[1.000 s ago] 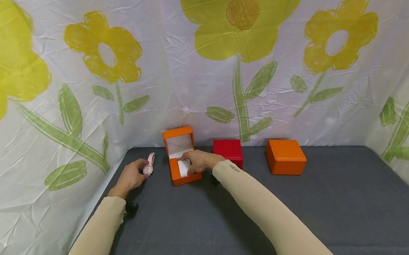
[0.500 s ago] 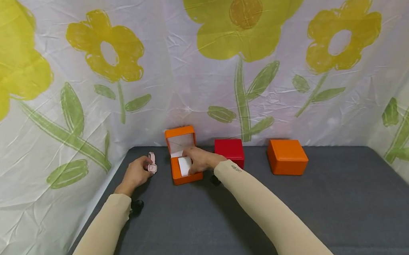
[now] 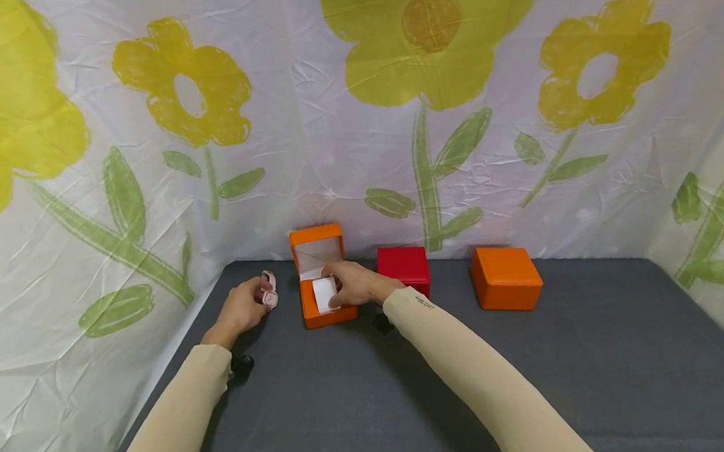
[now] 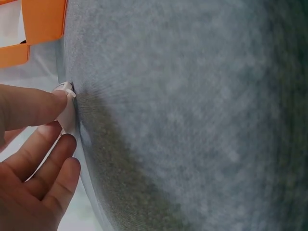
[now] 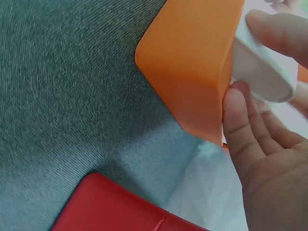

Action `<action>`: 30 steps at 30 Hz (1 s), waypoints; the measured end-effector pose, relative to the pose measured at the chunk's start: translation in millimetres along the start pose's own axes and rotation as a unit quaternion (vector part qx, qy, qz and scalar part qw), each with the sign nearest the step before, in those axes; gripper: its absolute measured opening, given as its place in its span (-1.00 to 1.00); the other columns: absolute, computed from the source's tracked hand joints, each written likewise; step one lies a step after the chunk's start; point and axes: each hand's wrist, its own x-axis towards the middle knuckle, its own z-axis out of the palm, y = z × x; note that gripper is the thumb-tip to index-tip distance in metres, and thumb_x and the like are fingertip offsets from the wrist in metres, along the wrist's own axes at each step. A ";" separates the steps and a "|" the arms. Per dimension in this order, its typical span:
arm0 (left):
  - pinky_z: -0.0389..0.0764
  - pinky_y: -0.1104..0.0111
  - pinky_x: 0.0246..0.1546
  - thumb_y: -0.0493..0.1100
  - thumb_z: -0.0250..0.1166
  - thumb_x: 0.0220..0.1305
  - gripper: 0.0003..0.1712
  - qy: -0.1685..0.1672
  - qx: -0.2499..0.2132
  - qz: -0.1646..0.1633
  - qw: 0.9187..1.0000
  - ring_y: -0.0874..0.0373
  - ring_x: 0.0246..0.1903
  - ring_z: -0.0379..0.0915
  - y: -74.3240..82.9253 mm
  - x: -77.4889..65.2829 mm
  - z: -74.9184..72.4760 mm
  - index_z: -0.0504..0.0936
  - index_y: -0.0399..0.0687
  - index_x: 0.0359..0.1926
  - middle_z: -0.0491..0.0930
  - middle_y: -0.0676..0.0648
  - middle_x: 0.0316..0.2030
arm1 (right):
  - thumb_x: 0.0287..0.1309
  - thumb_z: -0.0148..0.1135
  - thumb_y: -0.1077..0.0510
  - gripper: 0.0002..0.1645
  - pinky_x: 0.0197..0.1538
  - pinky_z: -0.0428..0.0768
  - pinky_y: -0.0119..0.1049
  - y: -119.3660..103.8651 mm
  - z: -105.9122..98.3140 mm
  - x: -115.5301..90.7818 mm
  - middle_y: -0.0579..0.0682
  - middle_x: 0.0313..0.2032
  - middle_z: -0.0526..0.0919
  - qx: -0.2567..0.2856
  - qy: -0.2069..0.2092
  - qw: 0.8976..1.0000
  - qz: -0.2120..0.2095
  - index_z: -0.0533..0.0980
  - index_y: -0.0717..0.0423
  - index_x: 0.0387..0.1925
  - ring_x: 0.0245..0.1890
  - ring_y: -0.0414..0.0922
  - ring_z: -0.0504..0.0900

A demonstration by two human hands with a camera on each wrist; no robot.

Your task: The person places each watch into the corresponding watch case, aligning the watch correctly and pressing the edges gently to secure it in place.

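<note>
At the table's far left, my left hand [image 3: 241,308] pinches a pink wristwatch [image 3: 270,299] between thumb and fingers. In the left wrist view the watch [image 4: 69,115] stands edge-on, close over the grey cloth, partly hidden by the thumb. An orange watch box [image 3: 331,319] has its lid tipped back, showing a pale lining. Over its inside, my right hand [image 3: 358,281] grips a white watch cushion [image 3: 325,295]. The right wrist view shows the cushion [image 5: 264,72] tilted and partly raised above the box rim, with thumb and fingers on it.
Right of the open box stands a closed red box [image 3: 404,269]. Farther right is a closed orange box [image 3: 506,278]. A flowered cloth [image 3: 305,152] hangs behind the grey-covered table [image 3: 602,363].
My left hand has moved slightly right and taken hold of the watch, shifting it a little. My right hand has drawn the white cushion partly up out of the box.
</note>
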 end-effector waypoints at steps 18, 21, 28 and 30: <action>0.50 0.08 -0.30 -0.32 0.31 0.09 -0.60 -0.014 0.053 0.051 0.997 -0.02 -0.38 0.51 15.7 -8.6 2.2 0.55 -0.18 0.01 0.61 -0.10 -0.41 | 0.12 0.35 0.16 -0.55 -0.15 0.53 -0.42 -7.2 -8.4 -18.4 -0.10 -0.06 0.49 0.021 0.016 0.997 -0.075 0.38 -0.05 0.02 -0.13 -0.06 0.50; 0.51 0.01 -0.26 -0.34 0.29 0.08 -0.59 -0.010 0.107 0.093 0.990 -0.11 -0.34 0.53 17.9 -10.0 2.0 0.58 -0.14 0.02 0.63 -0.15 -0.35 | 0.13 0.33 0.17 -0.56 -0.18 0.54 -0.42 -4.8 -7.3 -20.3 -0.09 -0.08 0.49 0.037 0.028 0.995 -0.087 0.37 -0.03 0.01 -0.16 -0.07 0.52; 0.50 0.00 -0.19 -0.38 0.27 0.06 -0.65 -0.006 0.095 0.122 0.988 -0.10 -0.28 0.52 18.0 -10.8 2.2 0.66 -0.13 -0.08 0.64 -0.17 -0.28 | 0.15 0.32 0.17 -0.57 -0.22 0.58 -0.41 0.8 -6.6 -25.0 -0.04 -0.10 0.51 0.093 0.048 0.991 -0.087 0.35 0.00 0.00 -0.21 -0.08 0.54; 0.51 0.04 -0.22 -0.37 0.29 0.08 -0.67 -0.009 0.068 0.113 0.991 -0.04 -0.32 0.51 18.4 -11.6 1.2 0.64 -0.16 -0.07 0.63 -0.14 -0.33 | 0.14 0.33 0.16 -0.56 -0.22 0.59 -0.39 1.3 -7.4 -26.3 -0.05 -0.11 0.51 0.109 0.054 0.989 -0.081 0.35 0.00 0.01 -0.19 -0.06 0.54</action>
